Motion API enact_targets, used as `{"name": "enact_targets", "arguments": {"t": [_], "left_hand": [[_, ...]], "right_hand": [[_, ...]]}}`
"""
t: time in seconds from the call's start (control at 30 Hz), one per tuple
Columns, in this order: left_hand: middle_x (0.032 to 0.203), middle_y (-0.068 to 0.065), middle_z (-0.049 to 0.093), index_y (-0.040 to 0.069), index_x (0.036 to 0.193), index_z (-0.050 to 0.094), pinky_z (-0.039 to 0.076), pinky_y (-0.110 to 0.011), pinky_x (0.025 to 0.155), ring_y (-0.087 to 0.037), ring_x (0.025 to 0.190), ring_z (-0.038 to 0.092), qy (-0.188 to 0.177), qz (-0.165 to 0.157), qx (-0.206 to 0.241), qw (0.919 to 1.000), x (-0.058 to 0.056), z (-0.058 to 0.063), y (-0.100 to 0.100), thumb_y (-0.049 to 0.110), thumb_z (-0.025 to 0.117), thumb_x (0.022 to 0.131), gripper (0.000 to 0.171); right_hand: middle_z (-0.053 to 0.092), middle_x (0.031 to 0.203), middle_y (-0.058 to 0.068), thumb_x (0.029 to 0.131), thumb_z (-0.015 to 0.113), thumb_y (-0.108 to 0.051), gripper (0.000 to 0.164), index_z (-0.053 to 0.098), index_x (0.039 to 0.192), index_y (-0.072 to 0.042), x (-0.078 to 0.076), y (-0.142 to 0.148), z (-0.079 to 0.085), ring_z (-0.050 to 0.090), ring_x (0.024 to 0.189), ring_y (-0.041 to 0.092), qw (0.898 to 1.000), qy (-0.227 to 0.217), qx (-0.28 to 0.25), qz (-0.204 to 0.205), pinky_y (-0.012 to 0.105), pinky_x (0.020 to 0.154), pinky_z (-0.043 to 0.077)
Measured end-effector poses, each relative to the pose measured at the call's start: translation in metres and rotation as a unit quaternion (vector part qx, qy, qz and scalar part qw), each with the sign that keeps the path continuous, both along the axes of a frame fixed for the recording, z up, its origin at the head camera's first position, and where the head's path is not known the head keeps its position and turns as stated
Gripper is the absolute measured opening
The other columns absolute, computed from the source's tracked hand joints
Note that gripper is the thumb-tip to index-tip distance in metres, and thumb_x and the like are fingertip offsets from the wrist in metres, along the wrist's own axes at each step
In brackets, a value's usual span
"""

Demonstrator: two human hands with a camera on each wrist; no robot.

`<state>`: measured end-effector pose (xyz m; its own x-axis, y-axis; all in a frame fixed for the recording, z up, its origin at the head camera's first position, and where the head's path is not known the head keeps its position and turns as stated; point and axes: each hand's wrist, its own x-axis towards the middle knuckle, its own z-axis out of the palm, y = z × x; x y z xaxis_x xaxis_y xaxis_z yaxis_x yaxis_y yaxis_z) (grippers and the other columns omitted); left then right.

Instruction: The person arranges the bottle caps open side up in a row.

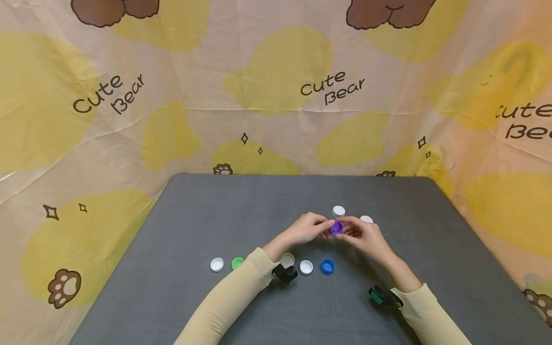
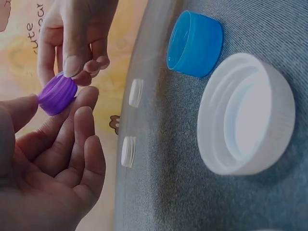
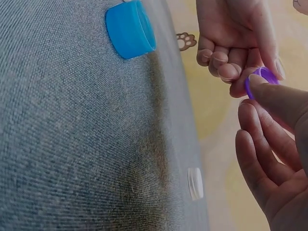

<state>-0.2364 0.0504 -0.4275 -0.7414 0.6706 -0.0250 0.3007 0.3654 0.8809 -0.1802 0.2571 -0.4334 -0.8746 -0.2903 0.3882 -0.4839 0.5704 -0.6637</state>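
Note:
Between both hands, above the grey table, is a purple bottle cap [image 1: 336, 227] with its hollow side turned toward the head camera. My left hand [image 1: 307, 228] pinches its left edge between thumb and fingers; in the left wrist view the other fingers of that hand [image 2: 57, 159] lie loosely bent. From the right, my right hand [image 1: 364, 237] pinches the same cap [image 3: 262, 82] with thumb and forefinger. A blue cap [image 1: 327, 266] lies hollow side up on the table below the hands, beside a white cap [image 1: 306, 267].
Along the same row lie another white cap [image 1: 287, 260] partly behind the left wrist, a green cap [image 1: 237, 263] and a white cap [image 1: 217, 264] at the left. Two white caps [image 1: 339, 211] [image 1: 366, 219] lie beyond the hands. A printed cloth [image 1: 276, 72] hangs behind the table [image 1: 258, 201].

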Motion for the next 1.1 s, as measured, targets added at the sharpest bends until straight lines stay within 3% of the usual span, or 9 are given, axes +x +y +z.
{"name": "enact_targets", "arguments": {"t": [0.13,0.33,0.47,0.73,0.9,1.1], "left_hand": [[0.079,0.001,0.072,0.009,0.092,0.071,0.055,-0.033,0.073,-0.021,0.08,0.068,-0.003,0.003,-0.002,1.0,0.001,0.001,0.001,0.037,0.048,0.099,0.036],[0.08,0.002,0.07,0.011,0.099,0.069,0.049,-0.02,0.064,-0.006,0.071,0.062,0.03,0.026,0.0,0.9992,0.003,0.001,0.002,0.03,0.057,0.095,0.022],[0.082,0.003,0.07,0.014,0.106,0.067,0.046,-0.018,0.061,-0.005,0.071,0.062,0.047,0.039,0.008,0.9981,0.005,0.001,0.003,0.027,0.065,0.091,0.02],[0.088,-0.004,0.072,0.012,0.104,0.067,0.05,-0.017,0.067,-0.005,0.075,0.065,0.049,0.027,0.028,0.9981,0.012,0.003,0.008,0.017,0.077,0.08,0.026],[0.085,-0.001,0.072,0.013,0.098,0.068,0.049,-0.015,0.065,-0.001,0.07,0.062,0.075,0.031,0.004,0.9967,0.018,0.0,0.016,0.017,0.079,0.077,0.024],[0.083,0.001,0.072,0.014,0.097,0.068,0.046,-0.013,0.061,0.004,0.065,0.059,0.109,0.017,-0.023,0.9937,0.025,-0.004,0.025,0.02,0.08,0.077,0.025]], "right_hand": [[0.07,0.082,-0.003,0.079,0.077,-0.014,0.035,0.066,0.112,-0.012,0.001,0.0,0.0,0.064,0.073,0.003,1.0,-0.007,-0.001,-0.001,0.021,0.066,0.054],[0.07,0.082,-0.003,0.079,0.077,-0.017,0.029,0.069,0.106,-0.009,0.002,0.002,-0.001,0.064,0.072,0.001,1.0,-0.016,0.001,-0.006,0.02,0.067,0.054],[0.071,0.082,-0.002,0.08,0.077,-0.02,0.028,0.07,0.104,-0.009,0.003,0.004,-0.001,0.064,0.072,0.001,1.0,-0.02,0.006,-0.014,0.02,0.067,0.054],[0.072,0.082,-0.001,0.08,0.076,-0.017,0.023,0.072,0.1,-0.007,0.007,0.013,-0.006,0.064,0.072,0.001,1.0,-0.017,0.009,-0.007,0.02,0.065,0.053],[0.071,0.081,-0.003,0.078,0.078,-0.016,0.021,0.073,0.097,-0.008,0.012,0.019,-0.007,0.063,0.071,0.001,1.0,-0.012,0.02,0.01,0.021,0.065,0.053],[0.071,0.08,-0.005,0.077,0.079,-0.021,0.024,0.073,0.098,-0.01,0.017,0.027,-0.006,0.064,0.07,0.0,0.999,-0.048,0.022,0.012,0.019,0.064,0.053]]}}
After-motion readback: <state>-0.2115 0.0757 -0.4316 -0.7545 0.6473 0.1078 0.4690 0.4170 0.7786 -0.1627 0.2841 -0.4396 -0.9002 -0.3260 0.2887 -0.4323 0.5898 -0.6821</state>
